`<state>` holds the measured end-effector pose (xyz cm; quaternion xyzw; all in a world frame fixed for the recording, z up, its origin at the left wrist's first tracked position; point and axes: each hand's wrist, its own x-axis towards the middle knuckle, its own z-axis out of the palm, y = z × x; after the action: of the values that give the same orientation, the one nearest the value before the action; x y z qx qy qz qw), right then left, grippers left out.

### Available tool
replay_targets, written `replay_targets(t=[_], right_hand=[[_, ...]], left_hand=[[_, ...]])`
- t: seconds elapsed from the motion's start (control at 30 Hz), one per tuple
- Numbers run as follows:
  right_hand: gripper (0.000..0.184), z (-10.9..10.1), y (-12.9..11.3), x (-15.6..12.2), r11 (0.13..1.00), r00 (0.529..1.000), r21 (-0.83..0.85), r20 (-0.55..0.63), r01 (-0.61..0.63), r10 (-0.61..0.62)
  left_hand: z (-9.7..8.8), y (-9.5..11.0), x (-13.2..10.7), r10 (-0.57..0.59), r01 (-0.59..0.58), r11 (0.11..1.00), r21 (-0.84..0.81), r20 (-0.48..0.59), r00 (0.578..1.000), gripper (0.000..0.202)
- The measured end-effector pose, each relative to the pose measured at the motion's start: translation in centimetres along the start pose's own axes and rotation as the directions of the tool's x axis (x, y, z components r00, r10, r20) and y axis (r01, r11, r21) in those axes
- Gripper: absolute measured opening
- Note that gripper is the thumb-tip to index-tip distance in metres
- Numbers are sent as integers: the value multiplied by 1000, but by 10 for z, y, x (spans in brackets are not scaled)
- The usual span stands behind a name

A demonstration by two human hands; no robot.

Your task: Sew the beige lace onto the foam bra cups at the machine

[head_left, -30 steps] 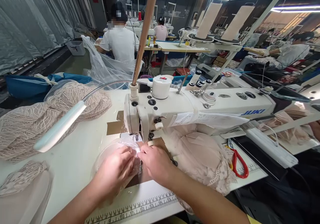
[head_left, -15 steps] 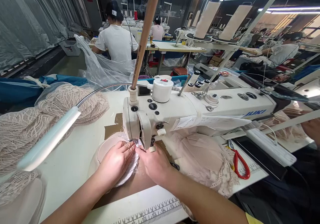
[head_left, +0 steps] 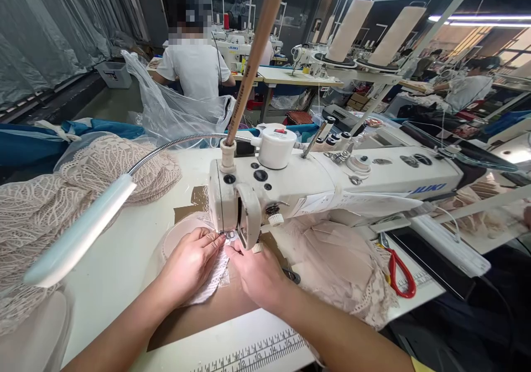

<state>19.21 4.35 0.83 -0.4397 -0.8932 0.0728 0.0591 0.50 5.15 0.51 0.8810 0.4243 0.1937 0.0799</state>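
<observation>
Both my hands rest on a small white lace piece lying under the head of a white sewing machine. My left hand lies on the lace with its fingers pressed down, fingertips right at the presser foot. My right hand presses the fabric just right of the needle, fingers curled down on it. A pale pink lace garment is bunched under the machine arm to the right.
A heap of beige lace covers the table's left side. A gooseneck lamp reaches over it. Red-handled scissors lie at the right. A ruler strip runs along the table's front edge. Other people sit at machines behind.
Both hands have slid forward, bringing the lace up to the presser foot. The view has shifted slightly left and closer.
</observation>
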Motion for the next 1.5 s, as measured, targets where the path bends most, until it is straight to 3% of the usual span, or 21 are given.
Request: replay_targets(t=[0.33, 0.53, 0.7, 0.77, 0.87, 0.97, 1.07, 1.13, 1.2, 1.27, 1.33, 1.4, 1.43, 1.5], right_hand=[[45, 5, 1, -3, 1000, 999, -8, -45, 4, -5], [46, 15, 3, -8, 999, 985, -12, -163, 50, -51], [39, 20, 4, -8, 993, 958, -37, -260, 113, -119], [37, 22, 6, -9, 987, 944, -40, -290, 156, -161], [36, 23, 8, -9, 980, 929, -43, -313, 195, -199], [35, 16, 9, -10, 975, 924, -3, -319, 221, -211], [34, -3, 6, -15, 958, 931, 119, -294, 260, -216], [33, -19, -2, -23, 928, 945, 238, -232, 286, -232], [40, -33, -15, -33, 883, 952, 360, -150, 302, -265], [65, -39, -35, -43, 823, 950, 477, -119, 309, -288], [99, -37, -58, -51, 737, 946, 604, -98, 303, -309], [118, -28, -79, -54, 648, 945, 705, -97, 288, -314], [116, -23, -87, -53, 629, 955, 733, -97, 260, -281], [78, -13, -94, -49, 582, 985, 795, -123, 173, -125]], left_hand=[[5, -3, -6, -110, 107, 986, 130, 14, 994, 29], [4, 3, -11, -225, 209, 960, 185, 72, 972, 45], [-14, 15, -26, -364, 349, 913, 214, 34, 931, 50], [-29, 23, -49, -379, 362, 908, 212, 42, 925, 60], [-51, 26, -113, -389, 376, 893, 249, 3, 921, 81], [-66, 9, -195, -513, 528, 791, 309, -135, 848, 83], [-76, -11, -258, -605, 643, 750, 155, -233, 761, 47], [-80, -12, -274, -650, 675, 736, -40, -320, 690, 29], [-83, 1, -266, -673, 654, 730, -198, -370, 640, 25], [-82, 23, -241, -687, 622, 726, -292, -338, 643, 24], [-75, 48, -206, -681, 591, 725, -354, -236, 694, 21], [-64, 71, -171, -606, 493, 762, -420, -194, 771, 17], [-58, 80, -156, -563, 434, 779, -452, -202, 801, 13], [-48, 95, -132, -476, 317, 830, -460, -284, 833, 7]])
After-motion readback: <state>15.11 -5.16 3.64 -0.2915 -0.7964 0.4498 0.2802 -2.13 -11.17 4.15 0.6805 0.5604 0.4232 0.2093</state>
